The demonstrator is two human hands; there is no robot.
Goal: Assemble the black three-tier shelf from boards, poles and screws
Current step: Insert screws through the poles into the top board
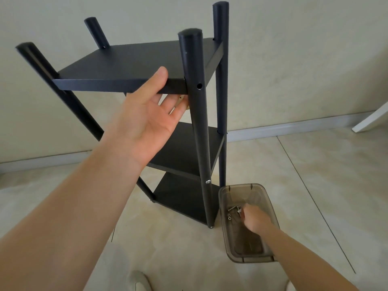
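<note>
The shelf [147, 66] stands on the floor [315, 185], all three boards seated between four poles. The top board's front edge is gripped by the left hand [151, 120], thumb above and fingers curled beneath, just left of the near pole [197, 122]. An empty hole [199, 86] shows in that pole at board level; lower down, a screw [207, 181] is already seated. Right of the shelf's foot, the right hand [255, 220] is curled inside the tray [231, 238] over the loose screws [234, 208]; whether one is pinched cannot be told. The board should be kept level with the hole while one screw is fetched. Open floor lies right of the shelf; the wall [294, 59] is close behind it.
</note>
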